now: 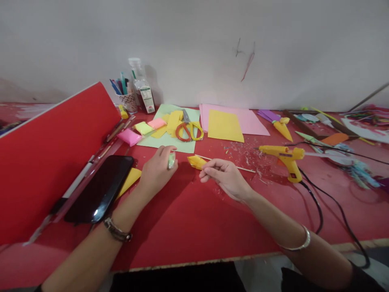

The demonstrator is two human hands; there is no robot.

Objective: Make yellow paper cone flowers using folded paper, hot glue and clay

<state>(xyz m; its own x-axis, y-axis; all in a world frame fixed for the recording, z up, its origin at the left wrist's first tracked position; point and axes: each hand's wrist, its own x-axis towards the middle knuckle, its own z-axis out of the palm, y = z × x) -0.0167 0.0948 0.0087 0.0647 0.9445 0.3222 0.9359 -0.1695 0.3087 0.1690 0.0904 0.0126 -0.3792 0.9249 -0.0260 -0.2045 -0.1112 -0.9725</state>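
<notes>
Between hands (158,168) (227,178), tapered yellow piece (196,162), creased

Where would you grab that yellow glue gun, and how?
Probably around its handle, the right hand coming from the near side: the glue gun lies with that handle slanting toward the person, while its nozzle points left, away from the grip.

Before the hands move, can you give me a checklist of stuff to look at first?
1. Left hand holding the small pale-green item: ok.
2. Right hand gripping the yellow folded piece: cannot tell; the fingertips overlap its end.
3. Scissors apart from both hands: ok.
4. Glue gun apart from both hands: ok.
5. Glue gun cool: cannot tell.
6. Tabletop free of scraps: not ok; bits lie near the glue gun's nozzle.
</notes>
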